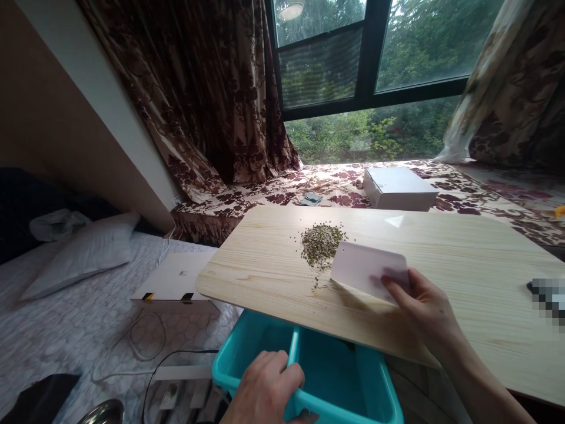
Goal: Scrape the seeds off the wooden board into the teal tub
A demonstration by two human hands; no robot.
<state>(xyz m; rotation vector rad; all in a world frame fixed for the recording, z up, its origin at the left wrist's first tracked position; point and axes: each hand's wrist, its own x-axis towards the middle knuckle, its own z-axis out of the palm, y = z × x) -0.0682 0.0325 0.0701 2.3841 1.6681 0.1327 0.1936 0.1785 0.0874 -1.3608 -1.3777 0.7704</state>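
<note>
A loose pile of small greenish beans, like mung beans, lies on the pale wooden tabletop, with a few scattered around it. My right hand pinches a flat translucent plastic scraper between thumb and fingers. The scraper stands tilted just right of the pile, its lower left corner near the stray beans. Below the front edge of the tabletop is a teal two-compartment bin, partly hidden under the board. My left hand is closed over the bin's divider at the near side; some of its fingers are hidden.
Behind the tabletop, a white box and a folded grey cloth lie on the flowered window seat. Another white box and cables sit on the bed at left, near a pillow. A dark pixelated object lies at the right.
</note>
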